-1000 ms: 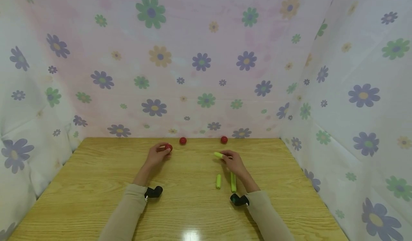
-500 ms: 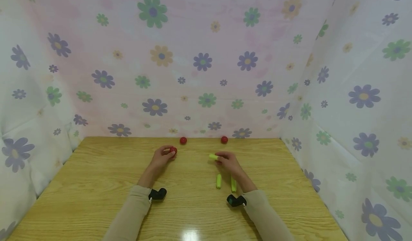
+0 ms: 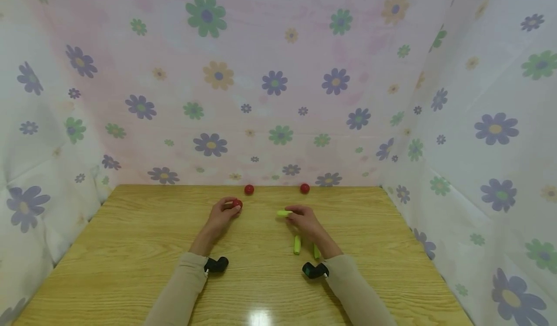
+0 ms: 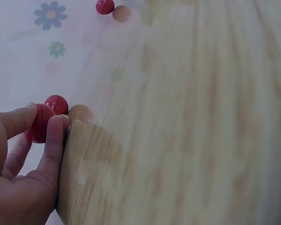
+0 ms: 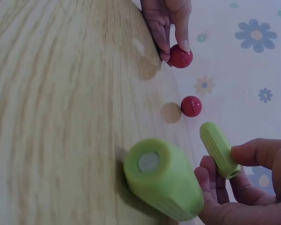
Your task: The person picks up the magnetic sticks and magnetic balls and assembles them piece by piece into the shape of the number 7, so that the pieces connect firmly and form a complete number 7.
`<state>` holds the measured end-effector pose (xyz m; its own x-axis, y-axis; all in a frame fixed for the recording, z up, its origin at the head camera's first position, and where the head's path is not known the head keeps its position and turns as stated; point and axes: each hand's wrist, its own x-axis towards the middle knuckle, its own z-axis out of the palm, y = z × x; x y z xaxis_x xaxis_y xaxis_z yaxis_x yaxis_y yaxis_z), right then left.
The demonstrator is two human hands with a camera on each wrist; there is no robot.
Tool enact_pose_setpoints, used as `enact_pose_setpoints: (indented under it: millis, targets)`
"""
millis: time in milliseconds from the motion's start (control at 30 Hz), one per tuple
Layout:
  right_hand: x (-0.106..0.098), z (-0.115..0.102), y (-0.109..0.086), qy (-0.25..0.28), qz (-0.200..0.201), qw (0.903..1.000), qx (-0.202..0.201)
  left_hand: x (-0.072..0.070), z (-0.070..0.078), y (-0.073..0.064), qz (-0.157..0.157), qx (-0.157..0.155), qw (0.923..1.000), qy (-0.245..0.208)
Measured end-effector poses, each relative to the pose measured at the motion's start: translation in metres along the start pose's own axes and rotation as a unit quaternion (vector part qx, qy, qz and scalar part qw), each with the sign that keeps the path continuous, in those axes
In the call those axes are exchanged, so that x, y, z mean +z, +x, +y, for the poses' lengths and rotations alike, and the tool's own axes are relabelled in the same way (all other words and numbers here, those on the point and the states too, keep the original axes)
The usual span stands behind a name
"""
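Observation:
In the head view my left hand [image 3: 221, 216] pinches a red ball [image 3: 237, 204] between thumb and fingers, close over the table. The left wrist view shows a seam round this held ball [image 4: 43, 124]. To the right, my right hand [image 3: 305, 220] pinches a short green rod [image 3: 284, 213] that points left, toward the ball, with a gap between them. Its grooved side shows on the held rod [image 5: 218, 149] in the right wrist view. Two more green rods lie by my right forearm: a short one [image 3: 297, 244] and another [image 3: 316, 252] partly hidden under the wrist.
Two more red balls stand at the back of the wooden table [image 3: 143, 234], one on the left [image 3: 249, 189] and one on the right [image 3: 304, 188]. Flowered cloth [image 3: 243, 137] rises behind the table and along both sides. A grey disc shows in the end of the nearer rod [image 5: 150, 162].
My left hand has moved right with the red ball. My right hand has carried the green rod left, and the rod has turned more level. The two hands are nearer each other.

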<state>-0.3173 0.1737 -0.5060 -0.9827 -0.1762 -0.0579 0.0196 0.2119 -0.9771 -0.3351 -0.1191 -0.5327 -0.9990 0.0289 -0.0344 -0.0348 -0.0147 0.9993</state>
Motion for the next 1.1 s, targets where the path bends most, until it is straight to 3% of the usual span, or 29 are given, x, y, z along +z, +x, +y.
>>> enact_pose_setpoints:
  millis: [733,1100]
  targets:
    - [0.028,0.0,0.005,-0.007,-0.018,0.999,0.039,0.003,-0.005,-0.012,0.02,0.004,0.9991,0.037]
    - [0.033,-0.004,0.009,-0.014,-0.028,0.9987,0.041,0.009,-0.004,-0.01,0.039,0.002,0.998,0.05]
